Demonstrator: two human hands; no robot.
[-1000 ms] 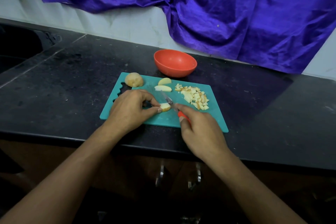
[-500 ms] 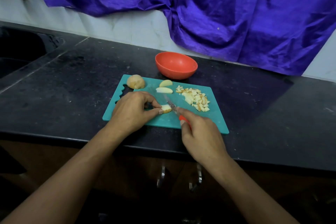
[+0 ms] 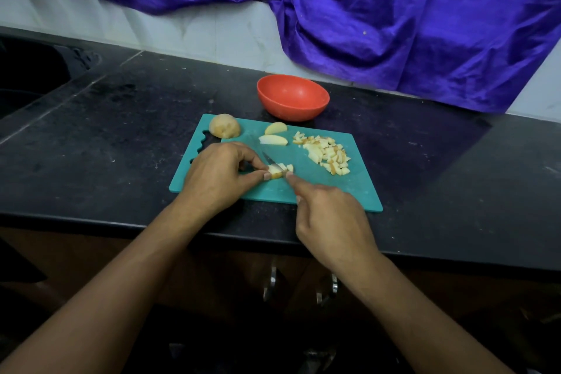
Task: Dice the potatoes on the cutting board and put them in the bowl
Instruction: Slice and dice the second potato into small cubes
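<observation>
A teal cutting board [image 3: 318, 188] lies on the black counter. My left hand [image 3: 221, 173] pinches a potato wedge [image 3: 277, 171] on the board. My right hand [image 3: 331, 222] grips a small knife [image 3: 268, 158], its blade across the wedge and its handle mostly hidden in my fist. Two more wedges [image 3: 273, 135] lie further back, a potato half [image 3: 224, 125] sits at the board's far left corner, and a pile of diced potato [image 3: 326, 153] lies on the right side. The red bowl [image 3: 293, 97] stands just behind the board.
A black counter [image 3: 425, 179] runs left to right, its front edge close to my forearms. A dark sink [image 3: 27, 76] sits at the far left. Purple cloth [image 3: 364, 9] hangs on the wall behind the bowl. Cabinet handles [image 3: 303, 285] show below the counter.
The knife blade has cut into the wedge, and a few small pieces now lie to its right. My right forefinger reaches further forward along the knife. Both hands stay in place.
</observation>
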